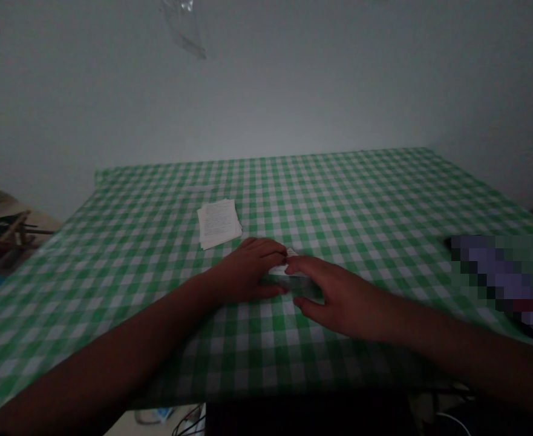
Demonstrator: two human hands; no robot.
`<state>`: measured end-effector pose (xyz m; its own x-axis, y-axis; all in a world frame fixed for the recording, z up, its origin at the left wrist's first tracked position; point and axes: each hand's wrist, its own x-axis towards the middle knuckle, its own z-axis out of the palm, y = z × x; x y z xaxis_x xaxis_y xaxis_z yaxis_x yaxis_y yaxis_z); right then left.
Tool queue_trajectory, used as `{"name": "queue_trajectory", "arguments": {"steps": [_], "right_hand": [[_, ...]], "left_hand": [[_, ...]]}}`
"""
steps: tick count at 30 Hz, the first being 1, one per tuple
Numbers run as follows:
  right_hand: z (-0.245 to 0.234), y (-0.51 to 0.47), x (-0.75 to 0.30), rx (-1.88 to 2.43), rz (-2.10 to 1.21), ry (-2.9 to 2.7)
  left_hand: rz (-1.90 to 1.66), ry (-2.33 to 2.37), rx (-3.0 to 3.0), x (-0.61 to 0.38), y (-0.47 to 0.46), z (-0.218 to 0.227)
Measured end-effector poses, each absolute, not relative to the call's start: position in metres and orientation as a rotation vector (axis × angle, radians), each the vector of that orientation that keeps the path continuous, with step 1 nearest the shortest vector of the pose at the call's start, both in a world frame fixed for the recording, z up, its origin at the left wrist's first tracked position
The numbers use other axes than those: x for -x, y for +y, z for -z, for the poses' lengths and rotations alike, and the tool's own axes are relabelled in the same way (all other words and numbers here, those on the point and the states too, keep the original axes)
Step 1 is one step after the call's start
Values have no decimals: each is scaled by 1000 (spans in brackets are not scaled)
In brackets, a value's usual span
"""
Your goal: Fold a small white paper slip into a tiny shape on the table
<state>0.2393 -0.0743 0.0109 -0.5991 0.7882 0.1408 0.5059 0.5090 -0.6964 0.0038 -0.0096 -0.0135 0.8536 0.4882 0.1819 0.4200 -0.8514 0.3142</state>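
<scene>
Left hand (248,274), right hand (341,297) on tablecloth (384,200); paper (284,270) between, touching fingertips.

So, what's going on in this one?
A person sits at a table covered with a green checked cloth. Both hands are down on a small white paper near the middle: the left hand lies over most of it, and the right hand touches its other end with the fingertips. A stack of white sheets lies just beyond the left hand, untouched.
</scene>
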Motion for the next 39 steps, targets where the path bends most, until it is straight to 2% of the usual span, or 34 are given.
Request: {"name": "queue_trajectory", "arguments": {"steps": [5,12,17,27,39], "right_hand": [[-12,-68,-244,1105,-938,-2305],[-2,-57,-243,1167,-478,-2502],[6,-50,-240,1138,-347,-2581],[15,-42,-246,1117,-515,-2409],[20,-43,-241,1229,-362,-2367]], "left_hand": [[-369,739,-2721,-6,-9,17],[-362,755,-2787,-8,-10,18],[-407,735,-2817,-8,-11,18],[-473,756,-2692,-10,-11,19],[-401,810,-2788,-14,-12,22]]}}
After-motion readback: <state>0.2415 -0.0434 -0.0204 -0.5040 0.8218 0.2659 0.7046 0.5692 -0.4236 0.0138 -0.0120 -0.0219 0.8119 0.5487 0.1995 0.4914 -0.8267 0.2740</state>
